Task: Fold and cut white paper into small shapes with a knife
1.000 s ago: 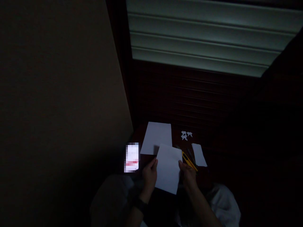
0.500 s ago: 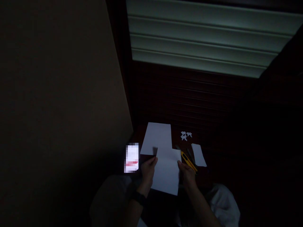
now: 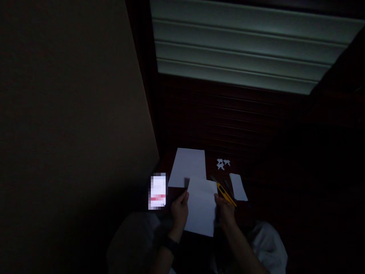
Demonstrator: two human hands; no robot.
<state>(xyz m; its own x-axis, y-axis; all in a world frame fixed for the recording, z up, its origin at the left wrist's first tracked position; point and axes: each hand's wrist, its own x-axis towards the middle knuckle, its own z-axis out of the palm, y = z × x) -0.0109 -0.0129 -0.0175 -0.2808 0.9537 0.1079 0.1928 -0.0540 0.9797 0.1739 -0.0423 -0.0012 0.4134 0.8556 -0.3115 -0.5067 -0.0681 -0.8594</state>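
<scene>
A white sheet of paper (image 3: 201,207) is held up between my two hands over the near edge of a dark table. My left hand (image 3: 180,211) pinches its left edge, with a dark band on the wrist. On the right edge, my right hand (image 3: 225,210) has its thumb on the paper's face; the other fingers are partly hidden. Just beyond the right hand lies a yellow box cutter (image 3: 225,193), with a thin dark tool (image 3: 229,188) beside it. Another white sheet (image 3: 188,166) lies flat behind the held one, partly covered by it.
Small cut white paper pieces (image 3: 221,164) lie at the table's back. A narrow stack of white paper (image 3: 238,187) sits on the right. A bright blurred-out screen (image 3: 157,191) glows on the left. A wall (image 3: 85,95) rises at left, and slatted panels (image 3: 236,45) stand behind.
The held sheet has tilted slightly, and its top edge now looks more even. Both hands keep their hold on it. The view has shifted a little.
</scene>
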